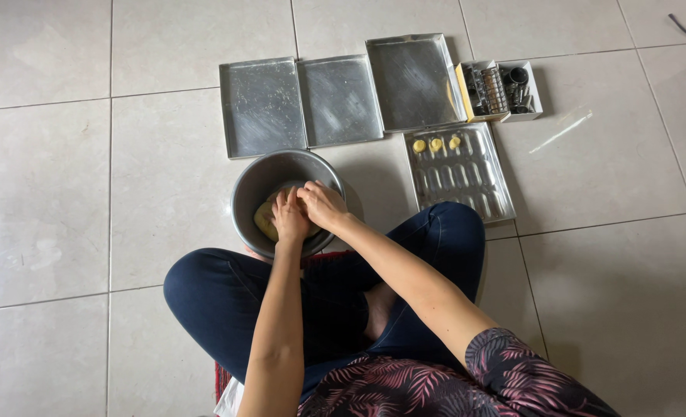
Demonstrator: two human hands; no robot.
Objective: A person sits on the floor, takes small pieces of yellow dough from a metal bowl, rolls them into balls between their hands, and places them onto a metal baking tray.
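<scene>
A person sits cross-legged on the tiled floor (88, 232) with a round bowl (254, 185) just in front of the knees; both hands — left hand (289, 218) and right hand (323, 205) — are inside it, side by side on a lump of dough (265, 220). Behind the bowl three flat trays (339, 100) lie edge to edge in a row. Right of the bowl lies a moulded tray (466, 181) with three dough pieces (435, 144) along its far edge — behind it, at the right end of the row, an open box of small tools (501, 91)
</scene>
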